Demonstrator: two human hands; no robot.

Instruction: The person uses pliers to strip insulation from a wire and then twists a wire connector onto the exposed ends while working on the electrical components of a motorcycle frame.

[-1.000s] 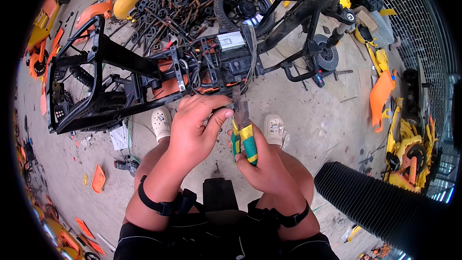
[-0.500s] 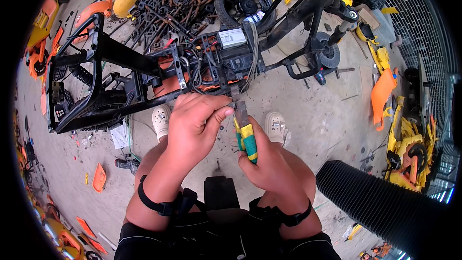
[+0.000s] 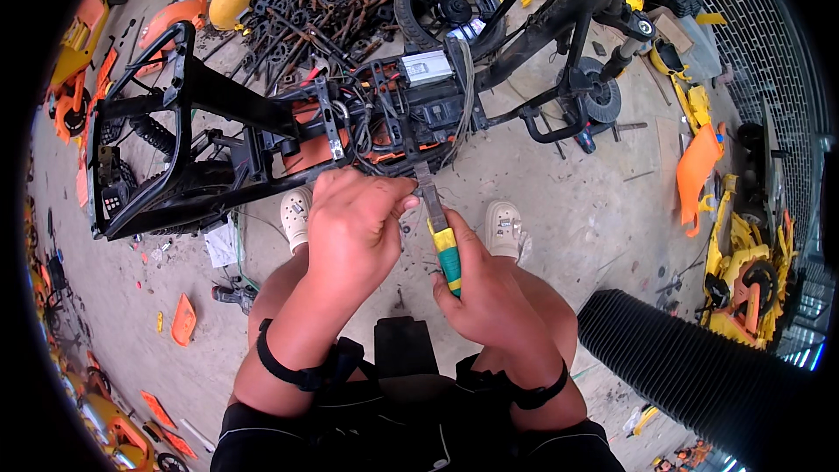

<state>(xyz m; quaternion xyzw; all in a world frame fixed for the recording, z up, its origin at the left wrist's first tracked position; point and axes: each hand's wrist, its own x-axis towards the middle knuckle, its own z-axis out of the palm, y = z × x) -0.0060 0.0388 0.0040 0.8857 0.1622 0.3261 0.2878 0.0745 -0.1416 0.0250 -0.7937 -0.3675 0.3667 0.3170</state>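
My right hand (image 3: pixel 476 293) is wrapped round a pair of pliers (image 3: pixel 447 255) with yellow and green grips. The grips sit nearly together, and the metal jaws point away from me toward the near edge of a black vehicle frame (image 3: pixel 229 197). Just left of the jaws, my left hand (image 3: pixel 354 214) is closed in a pinch between thumb and forefinger. Whatever it pinches is too small to make out. Beyond both hands, the frame carries loose grey cables (image 3: pixel 468 96), a silver box (image 3: pixel 427 68) and tangled wires.
A heap of rusty metal parts (image 3: pixel 323 9) and a black wheel (image 3: pixel 454 9) lie behind the frame. A ribbed black hose (image 3: pixel 673 363) reaches in at the lower right. Orange and yellow panels (image 3: pixel 696 177) lie at the right, and a power tool (image 3: pixel 234 295) rests on the floor at left.
The plier grips have come closer together, and the pliers have turned slightly. My left hand stays pinched beside the jaws. The whole view has shifted a little.
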